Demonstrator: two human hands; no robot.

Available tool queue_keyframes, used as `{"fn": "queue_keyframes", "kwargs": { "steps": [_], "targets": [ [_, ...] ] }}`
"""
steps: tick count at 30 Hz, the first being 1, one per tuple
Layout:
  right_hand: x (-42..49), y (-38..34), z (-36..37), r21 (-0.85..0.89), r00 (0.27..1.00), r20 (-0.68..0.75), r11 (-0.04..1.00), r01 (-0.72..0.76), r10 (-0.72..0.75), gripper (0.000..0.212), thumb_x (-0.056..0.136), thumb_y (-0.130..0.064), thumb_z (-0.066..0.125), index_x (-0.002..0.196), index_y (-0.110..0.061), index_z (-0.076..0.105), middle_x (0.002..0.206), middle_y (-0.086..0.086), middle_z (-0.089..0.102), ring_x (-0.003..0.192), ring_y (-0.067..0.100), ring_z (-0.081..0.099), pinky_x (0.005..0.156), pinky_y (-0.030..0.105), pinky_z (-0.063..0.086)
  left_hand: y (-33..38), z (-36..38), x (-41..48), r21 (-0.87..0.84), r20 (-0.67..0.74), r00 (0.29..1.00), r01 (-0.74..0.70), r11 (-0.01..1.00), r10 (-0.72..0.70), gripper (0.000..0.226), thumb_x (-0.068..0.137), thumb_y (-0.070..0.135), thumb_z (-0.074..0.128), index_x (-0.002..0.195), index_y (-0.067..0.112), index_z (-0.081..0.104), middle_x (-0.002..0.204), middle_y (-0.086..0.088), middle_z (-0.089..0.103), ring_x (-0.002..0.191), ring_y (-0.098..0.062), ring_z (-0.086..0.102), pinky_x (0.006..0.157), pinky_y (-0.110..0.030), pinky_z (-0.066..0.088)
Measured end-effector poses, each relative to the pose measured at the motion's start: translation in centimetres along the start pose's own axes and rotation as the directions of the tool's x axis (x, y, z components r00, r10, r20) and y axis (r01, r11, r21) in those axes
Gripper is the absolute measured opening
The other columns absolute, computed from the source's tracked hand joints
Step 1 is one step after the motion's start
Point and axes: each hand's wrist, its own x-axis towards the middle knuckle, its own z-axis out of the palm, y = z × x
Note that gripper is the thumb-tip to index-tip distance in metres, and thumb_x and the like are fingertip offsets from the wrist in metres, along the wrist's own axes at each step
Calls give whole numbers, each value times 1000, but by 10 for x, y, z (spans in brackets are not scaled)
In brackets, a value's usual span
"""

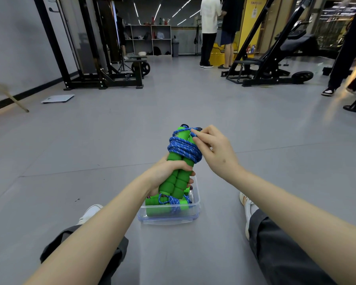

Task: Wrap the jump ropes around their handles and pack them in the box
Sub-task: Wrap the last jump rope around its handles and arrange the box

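Far left a flat scale (58, 98) lies on the floor (132, 130), well apart. Left hand (167, 171) is clenched round the lower foam of the paired green handles (178, 182), holding them upright above the clear box (169, 220), likely to keep the coils tight. Blue rope (183, 149) is wound round their upper half. Right hand (216, 151): fingers (195, 134) pinch the loose strand near the top, probably tucking it in. Another wrapped rope (169, 201) lies in the box and takes up room. Gym machine (265, 64) far right, not in the way.
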Motion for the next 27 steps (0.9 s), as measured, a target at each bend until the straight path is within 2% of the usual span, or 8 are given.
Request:
{"fn": "queue_keyframes", "kwargs": {
  "steps": [3,6,10,12,15,22,25,27],
  "targets": [
    [3,-1,0,15,989,-115,995,-95,96,20,89,-11,58,103,-6,72,70,-13,40,67,-4,47,63,4,33,-3,5,3,-15,13,1000,-4,1000,4,56,69,10,64,122,5,47,82,-15,64,62,-24,65,59,-33,55],
    [5,-1,0,40,968,-144,979,-202,206,16,85,-13,65,96,-8,74,69,-7,43,61,2,45,60,8,34,-4,8,7,-17,22,1000,-10,1000,10,53,67,10,63,118,7,48,82,-16,64,63,-25,65,59,-33,54],
    [5,-3,-1,-28,974,-20,973,-228,227,16,88,-13,59,91,-5,73,79,0,44,63,2,43,61,9,34,-7,12,9,-36,11,1000,-20,999,20,39,75,5,62,112,8,50,81,-16,62,62,-26,64,59,-34,53],
    [3,-6,-3,-24,967,124,975,-222,224,21,85,-15,58,100,-4,69,92,1,45,69,1,44,65,9,35,-8,12,9,-40,-16,999,-41,998,40,24,84,1,57,107,9,52,82,-16,62,63,-26,64,59,-33,53],
    [-1,-4,-3,-71,932,281,974,-216,227,43,74,-26,64,113,-8,62,104,-2,41,86,7,42,71,16,33,-6,8,9,11,-39,996,-78,997,79,28,82,-1,60,107,8,55,85,-16,60,61,-24,65,55,-30,54],
    [0,4,3,-136,943,265,976,-168,199,29,78,-14,69,105,-5,64,101,-1,41,99,12,38,80,22,33,-7,8,9,110,-29,993,-112,988,116,37,75,-12,58,110,-1,52,84,-16,54,61,-21,65,52,-29,54],
    [0,5,7,-154,945,272,978,-143,181,9,78,-9,64,86,-3,63,94,0,40,93,16,36,74,23,29,-10,10,10,99,-27,992,-124,987,127,32,80,-17,51,105,2,53,79,-15,55,65,-25,61,49,-28,52],
    [0,5,9,-185,947,273,975,-121,169,9,77,-7,61,74,1,57,89,2,39,89,19,34,73,26,29,-11,12,11,96,-18,990,-136,986,138,36,77,-18,52,106,3,53,77,-14,54,66,-25,58,48,-26,51]
  ]
}}
